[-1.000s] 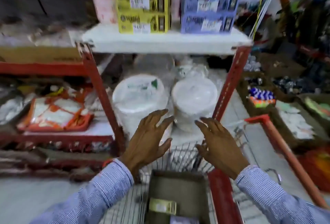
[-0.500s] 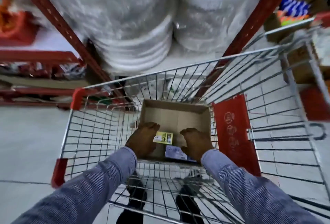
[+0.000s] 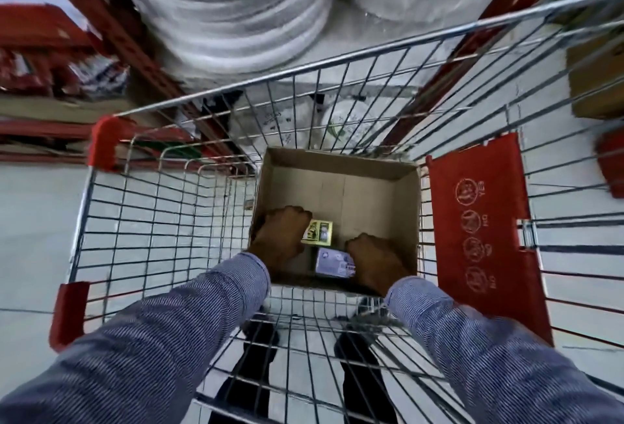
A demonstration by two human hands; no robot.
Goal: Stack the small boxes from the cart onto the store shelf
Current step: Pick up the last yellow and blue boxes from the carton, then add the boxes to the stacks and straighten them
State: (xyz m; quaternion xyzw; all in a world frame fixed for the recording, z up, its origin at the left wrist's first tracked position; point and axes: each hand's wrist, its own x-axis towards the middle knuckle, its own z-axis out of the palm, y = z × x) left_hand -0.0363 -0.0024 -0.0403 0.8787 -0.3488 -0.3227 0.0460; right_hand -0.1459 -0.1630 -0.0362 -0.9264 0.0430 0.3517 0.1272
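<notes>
An open cardboard carton sits inside the wire shopping cart. Down in the carton, my left hand is closed around a small yellow box, whose right end sticks out past my fingers. My right hand is closed on a small purple box lying near the carton's near wall. Both striped blue sleeves reach down into the cart. The store shelf stands just beyond the cart's front.
Two wrapped stacks of white plates fill the low shelf between red uprights. The cart's red child-seat flap hangs at the right. More red shelving runs off to the left. My shoes show through the cart's floor.
My view dropped from the shelf into the cart. Both hands went from open in front of the shelf down into the carton and closed on the yellow and purple boxes.
</notes>
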